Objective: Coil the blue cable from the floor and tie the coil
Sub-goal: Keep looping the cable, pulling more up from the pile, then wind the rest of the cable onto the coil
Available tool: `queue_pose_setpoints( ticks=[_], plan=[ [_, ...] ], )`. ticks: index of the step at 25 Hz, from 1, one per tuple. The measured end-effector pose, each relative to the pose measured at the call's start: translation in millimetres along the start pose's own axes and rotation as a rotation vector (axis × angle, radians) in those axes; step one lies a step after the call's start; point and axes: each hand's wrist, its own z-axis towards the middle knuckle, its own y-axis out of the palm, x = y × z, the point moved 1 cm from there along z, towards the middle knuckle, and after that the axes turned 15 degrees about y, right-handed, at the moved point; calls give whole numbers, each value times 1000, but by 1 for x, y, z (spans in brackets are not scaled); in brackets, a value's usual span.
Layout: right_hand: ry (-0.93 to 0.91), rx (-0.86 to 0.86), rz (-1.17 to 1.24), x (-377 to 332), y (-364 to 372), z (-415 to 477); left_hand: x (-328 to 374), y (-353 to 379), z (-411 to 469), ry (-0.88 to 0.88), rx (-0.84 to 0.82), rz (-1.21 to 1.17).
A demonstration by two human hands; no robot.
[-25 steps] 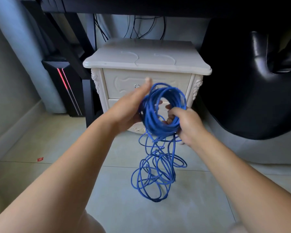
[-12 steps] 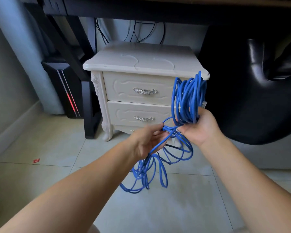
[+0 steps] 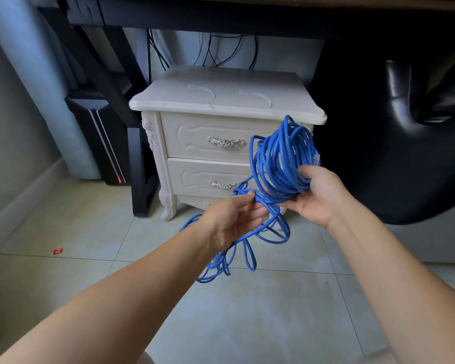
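Most of the blue cable [image 3: 286,185] was gathered, by my reckoning. A thick coil [image 3: 273,153] of loops stood up from my right hand [image 3: 318,198], whose fingers [image 3: 304,171] were curled round its lower bundle, with a clear connector [image 3: 316,160] poking out just above them. My left hand [image 3: 229,222] held several strands just beside the coil, its fingers bent round them. Below that hand a tangle of loose loops [image 3: 222,261] hung down toward the tiled floor [image 3: 247,324]; whether the lowest loop touched the tiles I could not tell. So the coiling looked well past halfway, but the slack had yet to be wound on, and nothing was tied — no wrap crossed the bundle. As for containers, the white cabinet [image 3: 221,98] behind the cable had two drawers [image 3: 195,137], both closed, so whatever they held was hidden from me.
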Motion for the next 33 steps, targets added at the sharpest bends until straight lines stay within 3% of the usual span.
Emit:
queue_pose_setpoints(
  ticks=[3, 18, 26, 29, 33],
  plan=[
    [1, 9, -19, 4, 2, 0, 1, -2, 5, -4, 28, -48],
    [-37, -31, 91, 4, 3, -9, 1, 4, -2, 99, -161, -73],
    [-52, 95, -46, 5, -8, -5, 11, 6, -3, 10, -149, -11],
    [-29, 179, -239, 10, -7, -3, 21, -3, -4, -65, -206, 226],
    [-61, 334, -517, 16, -14, 3, 38, -22, -1, 34, -162, 590]
  ],
)
